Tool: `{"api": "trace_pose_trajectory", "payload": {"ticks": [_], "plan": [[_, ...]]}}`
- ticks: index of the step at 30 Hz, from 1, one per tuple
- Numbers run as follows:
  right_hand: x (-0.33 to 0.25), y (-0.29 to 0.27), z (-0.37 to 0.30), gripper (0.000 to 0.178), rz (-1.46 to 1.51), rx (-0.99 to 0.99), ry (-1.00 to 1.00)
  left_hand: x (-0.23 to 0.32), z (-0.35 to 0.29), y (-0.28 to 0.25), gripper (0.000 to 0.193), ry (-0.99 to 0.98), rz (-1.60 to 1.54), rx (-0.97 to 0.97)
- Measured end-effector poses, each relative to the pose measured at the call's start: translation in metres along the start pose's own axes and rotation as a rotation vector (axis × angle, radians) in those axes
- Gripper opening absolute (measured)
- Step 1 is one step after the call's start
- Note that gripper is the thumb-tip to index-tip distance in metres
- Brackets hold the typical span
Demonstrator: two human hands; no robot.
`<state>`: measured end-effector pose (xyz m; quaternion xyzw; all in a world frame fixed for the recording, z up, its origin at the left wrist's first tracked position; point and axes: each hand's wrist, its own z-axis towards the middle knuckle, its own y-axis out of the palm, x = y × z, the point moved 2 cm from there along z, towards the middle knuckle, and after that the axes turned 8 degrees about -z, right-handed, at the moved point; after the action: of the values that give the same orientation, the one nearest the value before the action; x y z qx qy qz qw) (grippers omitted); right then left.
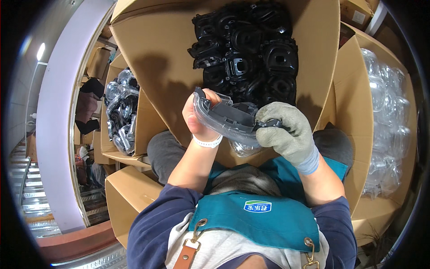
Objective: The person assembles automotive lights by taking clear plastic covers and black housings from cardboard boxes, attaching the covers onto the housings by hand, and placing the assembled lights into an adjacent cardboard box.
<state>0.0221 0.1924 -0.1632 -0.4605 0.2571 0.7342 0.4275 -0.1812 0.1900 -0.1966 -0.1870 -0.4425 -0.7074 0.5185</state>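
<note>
A curved vehicle-lamp-like part (233,115), with a ribbed clear plastic rim and a black housing, is held up between my hands. My bare left hand (197,123), with a white band at the wrist, is closed around its left end. At the other end, my right hand (289,134), in a grey glove, pinches a small black piece (270,123) of the part. Whether that piece is separate or attached, I cannot tell. Below the part, another clear plastic piece (244,149) shows, partly hidden by it.
In front of me a large open cardboard box (152,40) holds several black molded housings (246,42). At the right, another carton (349,89) contains clear lens covers (383,112). A box at the left holds mixed clear and black parts (122,110). An open box flap (130,193) lies beside my left arm.
</note>
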Motion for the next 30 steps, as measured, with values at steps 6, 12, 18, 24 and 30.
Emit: {"api": "trace_pose_trajectory", "payload": {"ticks": [6, 12, 18, 24, 30], "plan": [[0.004, 0.010, -0.003, 0.015, 0.186, 0.057, 0.098, 0.008, 0.007, 0.002, 0.065, 0.046, 0.046, 0.016], [0.004, 0.011, -0.001, 0.050, -0.307, 0.172, -0.180, 0.024, 0.013, 0.016, 0.058, -0.007, 0.172, 0.061], [0.006, 0.019, -0.006, 0.050, -0.413, 0.173, -0.217, 0.029, 0.009, 0.022, 0.056, 0.050, 0.198, 0.139], [0.012, 0.022, -0.012, 0.045, -0.347, 0.235, -0.112, 0.018, 0.008, 0.023, 0.052, 0.047, 0.159, 0.166], [0.017, 0.017, -0.003, 0.049, -0.364, 0.241, -0.260, 0.022, 0.016, 0.016, 0.054, 0.157, 0.219, 0.054]]}}
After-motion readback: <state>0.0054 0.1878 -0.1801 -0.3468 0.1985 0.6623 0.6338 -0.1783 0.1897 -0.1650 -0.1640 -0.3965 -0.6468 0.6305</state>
